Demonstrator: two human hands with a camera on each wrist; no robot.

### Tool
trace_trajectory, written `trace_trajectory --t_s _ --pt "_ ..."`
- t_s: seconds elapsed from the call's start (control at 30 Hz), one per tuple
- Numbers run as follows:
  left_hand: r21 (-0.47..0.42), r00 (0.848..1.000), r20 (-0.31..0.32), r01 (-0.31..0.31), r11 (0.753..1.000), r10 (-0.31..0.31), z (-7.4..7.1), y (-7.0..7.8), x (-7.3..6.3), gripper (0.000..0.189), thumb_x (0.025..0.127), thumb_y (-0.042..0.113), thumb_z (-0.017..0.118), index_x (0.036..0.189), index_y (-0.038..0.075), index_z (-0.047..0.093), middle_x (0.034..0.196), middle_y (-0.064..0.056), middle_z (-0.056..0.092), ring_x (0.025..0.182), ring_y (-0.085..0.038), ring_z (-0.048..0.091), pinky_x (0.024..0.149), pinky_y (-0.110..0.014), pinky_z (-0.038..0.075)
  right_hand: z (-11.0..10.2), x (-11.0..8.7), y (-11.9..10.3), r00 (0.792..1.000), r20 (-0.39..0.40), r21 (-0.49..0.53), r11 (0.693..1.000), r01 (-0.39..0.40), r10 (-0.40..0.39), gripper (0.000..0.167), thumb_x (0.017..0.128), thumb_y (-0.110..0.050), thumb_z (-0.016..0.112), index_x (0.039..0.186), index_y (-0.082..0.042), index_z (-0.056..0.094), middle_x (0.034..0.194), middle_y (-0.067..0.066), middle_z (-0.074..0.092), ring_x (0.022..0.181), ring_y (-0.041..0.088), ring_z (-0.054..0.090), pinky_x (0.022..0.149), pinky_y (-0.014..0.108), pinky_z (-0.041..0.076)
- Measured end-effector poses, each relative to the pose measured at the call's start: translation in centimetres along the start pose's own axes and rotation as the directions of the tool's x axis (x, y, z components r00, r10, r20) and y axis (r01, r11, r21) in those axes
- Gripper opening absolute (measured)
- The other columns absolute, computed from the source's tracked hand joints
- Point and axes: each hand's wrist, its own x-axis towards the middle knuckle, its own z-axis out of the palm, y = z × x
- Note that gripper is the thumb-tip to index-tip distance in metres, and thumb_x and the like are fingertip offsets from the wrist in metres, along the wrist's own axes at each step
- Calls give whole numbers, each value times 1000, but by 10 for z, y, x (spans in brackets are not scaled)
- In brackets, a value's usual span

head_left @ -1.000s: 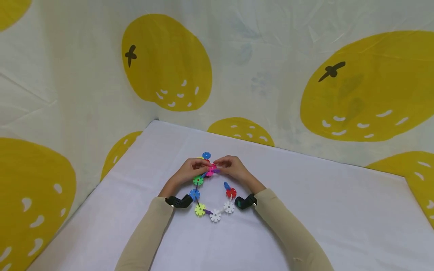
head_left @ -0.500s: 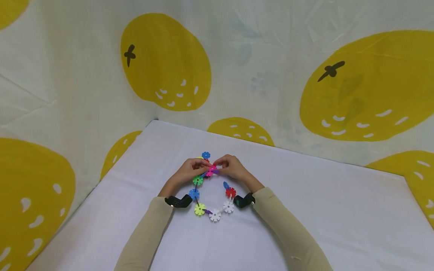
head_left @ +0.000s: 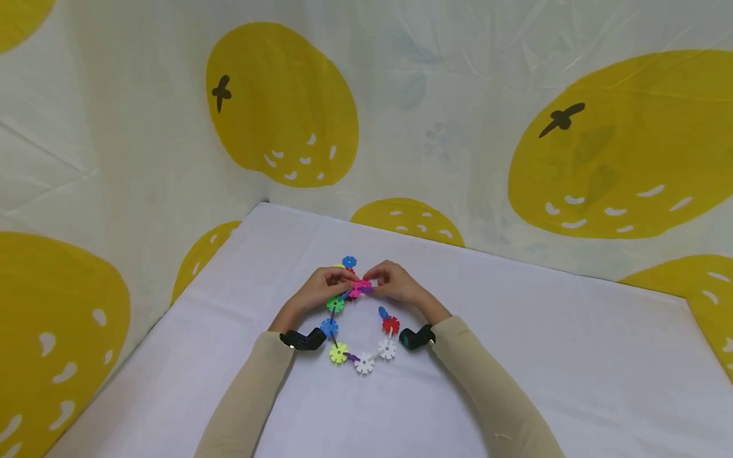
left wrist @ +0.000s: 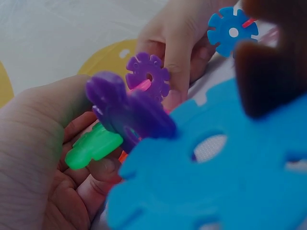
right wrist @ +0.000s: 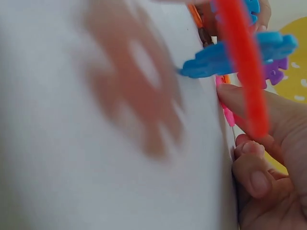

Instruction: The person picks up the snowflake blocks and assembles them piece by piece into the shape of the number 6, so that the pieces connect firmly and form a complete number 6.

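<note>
Chain of multicoloured notched discs [head_left: 325,327] curves, left hand [head_left: 318,288] and right hand [head_left: 395,284] pinching it.

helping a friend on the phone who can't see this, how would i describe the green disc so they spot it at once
On the white cloth, find the chain of notched discs. Follow its left side up to just below the left hand, next above a blue disc. The green disc there differs by colour from that blue neighbour and the pink pieces up and to its right.
</note>
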Motion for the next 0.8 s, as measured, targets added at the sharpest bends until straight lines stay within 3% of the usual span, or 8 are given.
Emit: trace_trajectory --t_s 0.37,0.63,0.8 --pt "31 1000 11 11 999 -11 2 2 2 24 96 7 61 115 -6 65 106 -17 68 78 -12 58 72 -18 49 -2 -12 5 987 -91 193 975 -112 131 20 89 -9 70 105 2 63 87 8 65 64 14 57 61 20 49" --pt "16 1000 -7 13 1000 -13 2 1 1 23 95 14 64 114 0 69 105 -12 70 77 -13 57 70 -18 48 -1 -21 8 984 -100 252 961 -115 144 26 94 -14 66 115 1 65 77 7 66 60 16 56 59 22 47" --pt "15 1000 -4 6 1000 -6 2 1 0 22 95 16 64 112 3 69 105 -10 70 78 -14 58 71 -19 49 -1 -28 7 975 -105 342 928 -149 196 27 95 -16 65 116 0 64 75 6 65 61 15 57 61 22 48"
